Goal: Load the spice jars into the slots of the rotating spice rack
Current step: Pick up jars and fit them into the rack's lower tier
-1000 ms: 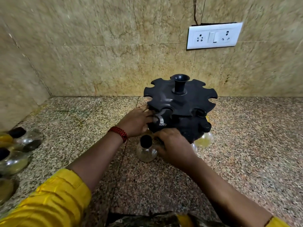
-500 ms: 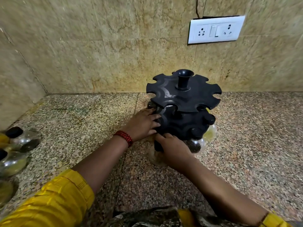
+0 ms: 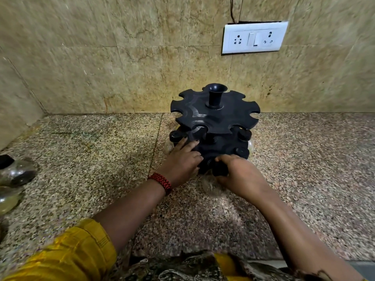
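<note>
Black two-tier rotating spice rack (image 3: 215,118) at counter's back edge: lower slots part-filled, top tier empty, right hand (image 3: 239,175) clamping a black-capped clear glass jar (image 3: 218,179) into a front slot, left hand (image 3: 182,161) steadying rack, loose jars (image 3: 14,173) wait at left edge.

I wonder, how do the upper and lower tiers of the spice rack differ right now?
The upper tier shows only open, unfilled notches; the lower tier has black-capped jars hanging in several slots, such as the cap on its right side. No hand touches the upper tier; the left hand rests against the lower tier and the right hand holds a jar at its edge. Both tiers are black notched discs.
</note>
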